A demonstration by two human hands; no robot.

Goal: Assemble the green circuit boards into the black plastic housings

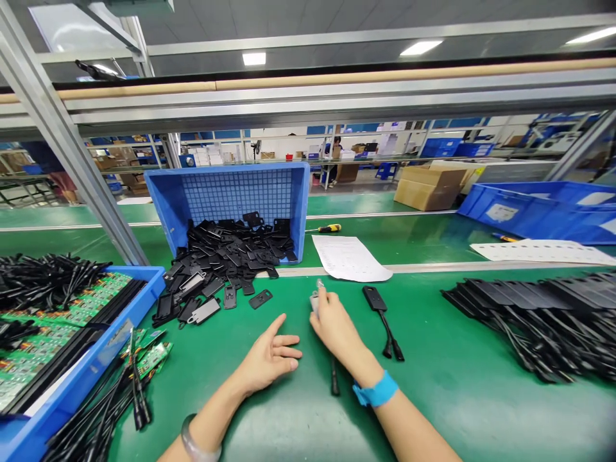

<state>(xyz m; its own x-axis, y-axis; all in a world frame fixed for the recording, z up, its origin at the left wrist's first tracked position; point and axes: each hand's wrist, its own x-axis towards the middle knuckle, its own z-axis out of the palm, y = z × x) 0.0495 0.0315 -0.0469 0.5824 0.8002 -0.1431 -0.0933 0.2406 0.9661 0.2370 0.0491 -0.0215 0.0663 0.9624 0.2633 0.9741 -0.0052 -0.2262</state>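
My right hand, with a blue band on the wrist, is closed over a small flat casing at the middle of the green bench. Most of that casing is hidden by the fingers. A black cable end sticks out below the hand. My left hand hovers to the left with its fingers spread and nothing in them. Right of my right hand lies a black casing with two short plugged cables. A loose black cover and another cover lie beyond my left hand.
A tipped blue crate spills black covers. At left, a blue tray holds green circuit boards and cables. Finished-looking cabled casings are stacked at right. Behind are a paper sheet, screwdriver, carton and blue bin.
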